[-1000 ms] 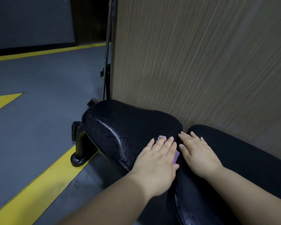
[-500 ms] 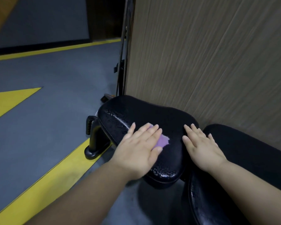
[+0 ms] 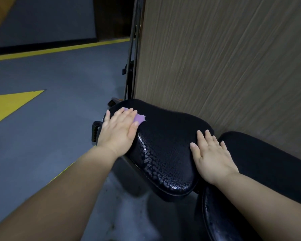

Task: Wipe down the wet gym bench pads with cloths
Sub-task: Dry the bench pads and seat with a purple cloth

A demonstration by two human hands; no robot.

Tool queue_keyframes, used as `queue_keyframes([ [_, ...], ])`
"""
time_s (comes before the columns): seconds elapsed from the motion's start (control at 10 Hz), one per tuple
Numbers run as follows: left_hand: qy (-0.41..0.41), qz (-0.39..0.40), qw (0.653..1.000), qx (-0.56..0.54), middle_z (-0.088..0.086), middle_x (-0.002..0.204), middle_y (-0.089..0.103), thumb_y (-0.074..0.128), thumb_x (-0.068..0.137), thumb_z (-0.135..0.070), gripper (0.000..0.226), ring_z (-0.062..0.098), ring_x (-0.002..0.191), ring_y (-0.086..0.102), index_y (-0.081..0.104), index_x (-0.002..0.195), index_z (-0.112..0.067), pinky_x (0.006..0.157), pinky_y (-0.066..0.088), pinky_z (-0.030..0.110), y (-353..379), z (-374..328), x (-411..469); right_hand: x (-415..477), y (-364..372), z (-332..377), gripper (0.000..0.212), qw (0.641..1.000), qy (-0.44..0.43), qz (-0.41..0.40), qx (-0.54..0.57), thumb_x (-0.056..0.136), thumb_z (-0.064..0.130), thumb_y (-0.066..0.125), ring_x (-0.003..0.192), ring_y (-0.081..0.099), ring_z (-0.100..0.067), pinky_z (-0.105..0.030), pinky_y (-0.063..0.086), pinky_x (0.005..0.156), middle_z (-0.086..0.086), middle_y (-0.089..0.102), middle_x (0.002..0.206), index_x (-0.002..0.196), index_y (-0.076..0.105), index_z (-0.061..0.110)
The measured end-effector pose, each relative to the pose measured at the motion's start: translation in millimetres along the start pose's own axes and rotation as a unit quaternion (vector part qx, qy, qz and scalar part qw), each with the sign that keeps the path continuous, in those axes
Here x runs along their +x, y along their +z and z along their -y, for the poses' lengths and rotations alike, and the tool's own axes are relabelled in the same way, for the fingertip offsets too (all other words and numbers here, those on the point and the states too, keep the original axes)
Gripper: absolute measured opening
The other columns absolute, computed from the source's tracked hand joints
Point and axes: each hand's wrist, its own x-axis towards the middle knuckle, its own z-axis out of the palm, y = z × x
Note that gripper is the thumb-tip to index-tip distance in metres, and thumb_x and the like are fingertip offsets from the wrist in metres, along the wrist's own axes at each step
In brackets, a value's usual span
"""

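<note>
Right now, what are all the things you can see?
seat pad: one, black, wet, centre
second pad: one, black, right of the seat pad
cloth: one, purple, on the seat pad's far left end
wood panel: one, brown, behind both pads
floor: one, grey with yellow markings, left
rods: black, along the panel's left edge; count unclear
left hand: one, flat on the cloth
right hand: one, flat on the seat pad's right end

Both forearms are bare right up to the edge of view — the left hand (image 3: 118, 130) and right hand (image 3: 212, 156) are bare too, with short, plain nails.
</note>
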Motion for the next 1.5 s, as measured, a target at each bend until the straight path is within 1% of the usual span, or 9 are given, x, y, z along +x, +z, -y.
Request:
queue_keyframes([
  [0.1, 0.025, -0.009, 1.0, -0.009, -0.011, 0.158, 0.027, -0.002, 0.087, -0.056, 0.079, 0.006, 0.147, 0.007, 0.029, 0.152, -0.024, 0.115, -0.017, 0.028, 1.8, -12.9, -15.9, -0.3, -0.3, 1.5, 0.062, 1.0, 0.0, -0.002, 0.002, 0.1, 0.048, 0.008, 0.149, -0.001, -0.023, -0.04, 0.0, 0.121, -0.007, -0.005, 0.162, 0.154, -0.003, 0.021],
  [0.2, 0.102, -0.02, 0.993, -0.052, -0.006, 0.152, 0.04, 0.012, 0.096, -0.049, 0.067, 0.01, 0.145, 0.021, 0.042, 0.147, -0.018, 0.119, -0.007, 0.031, 3.4, -37.7, -47.5, 0.3, -1.1, 2.0, 0.061, 1.0, -0.001, -0.005, 0.0, 0.1, 0.048, 0.008, 0.149, 0.001, -0.024, -0.04, 0.001, 0.121, -0.007, -0.004, 0.162, 0.154, -0.003, 0.021],
  [0.3, 0.179, -0.039, 0.98, -0.075, -0.004, 0.145, 0.05, 0.02, 0.103, -0.042, 0.056, 0.014, 0.141, 0.034, 0.052, 0.14, -0.015, 0.118, 0.01, 0.046, 7.5, -62.0, -79.8, 0.6, -2.0, 2.5, 0.061, 1.0, 0.002, -0.003, -0.002, 0.1, 0.047, 0.009, 0.149, 0.001, -0.024, -0.04, 0.002, 0.121, -0.007, -0.004, 0.162, 0.154, -0.003, 0.021],
  [0.5, 0.194, -0.005, 0.98, -0.045, -0.01, 0.148, 0.045, 0.021, 0.101, -0.042, 0.053, 0.011, 0.144, 0.029, 0.047, 0.144, -0.022, 0.118, 0.006, 0.049, 6.6, -58.8, -77.9, 0.8, -1.2, 3.3, 0.062, 1.0, 0.008, -0.001, -0.006, 0.099, 0.048, 0.008, 0.149, 0.002, -0.022, -0.039, 0.002, 0.121, -0.006, -0.003, 0.162, 0.154, -0.003, 0.022],
  [0.7, 0.124, 0.034, 0.991, -0.043, -0.02, 0.157, 0.023, 0.002, 0.092, -0.052, 0.066, -0.002, 0.146, 0.003, 0.028, 0.151, -0.034, 0.116, -0.019, 0.036, -1.0, -24.7, -41.8, 0.8, -0.4, 2.4, 0.062, 1.0, 0.009, -0.002, -0.007, 0.099, 0.048, 0.008, 0.149, 0.002, -0.022, -0.038, 0.002, 0.121, -0.005, -0.003, 0.162, 0.154, -0.003, 0.023],
  [0.8, 0.094, 0.019, 0.995, -0.014, -0.019, 0.157, 0.023, -0.001, 0.091, -0.052, 0.068, -0.001, 0.146, 0.003, 0.026, 0.152, -0.035, 0.112, -0.025, 0.033, 0.5, -3.3, -21.5, 1.6, -0.2, 2.4, 0.063, 1.0, 0.009, -0.001, -0.01, 0.098, 0.049, 0.008, 0.149, 0.002, -0.022, -0.038, 0.002, 0.121, -0.005, -0.003, 0.162, 0.154, -0.003, 0.023],
  [1.2, -0.09, 0.018, 0.996, 0.008, -0.011, 0.162, 0.013, 0.014, 0.104, -0.041, 0.053, 0.009, 0.149, -0.006, 0.017, 0.155, -0.026, 0.118, -0.016, 0.037, -1.7, 14.7, 2.8, 1.1, -1.1, 3.8, 0.062, 1.0, 0.004, -0.009, -0.01, 0.1, 0.048, 0.008, 0.149, 0.003, -0.026, -0.04, 0.003, 0.121, -0.008, -0.002, 0.162, 0.155, -0.002, 0.021],
  [1.4, 0.05, 0.051, 0.996, -0.047, -0.019, 0.159, 0.015, -0.003, 0.086, -0.057, 0.076, 0.003, 0.147, -0.007, 0.017, 0.154, -0.031, 0.116, -0.021, 0.032, -2.3, -48.2, -51.7, 2.1, 0.4, 3.1, 0.061, 1.0, 0.006, -0.008, -0.005, 0.1, 0.048, 0.009, 0.149, 0.003, -0.026, -0.041, 0.002, 0.121, -0.008, -0.003, 0.162, 0.154, -0.003, 0.021],
  [1.5, 0.142, 0.055, 0.988, -0.035, -0.018, 0.154, 0.032, 0.014, 0.094, -0.049, 0.063, 0.005, 0.147, 0.012, 0.035, 0.15, -0.029, 0.119, -0.01, 0.039, -2.2, -69.6, -75.1, 2.0, 0.8, 3.4, 0.061, 1.0, 0.006, -0.008, -0.004, 0.101, 0.048, 0.01, 0.149, 0.003, -0.026, -0.04, 0.002, 0.121, -0.008, -0.003, 0.162, 0.154, -0.002, 0.021],
])
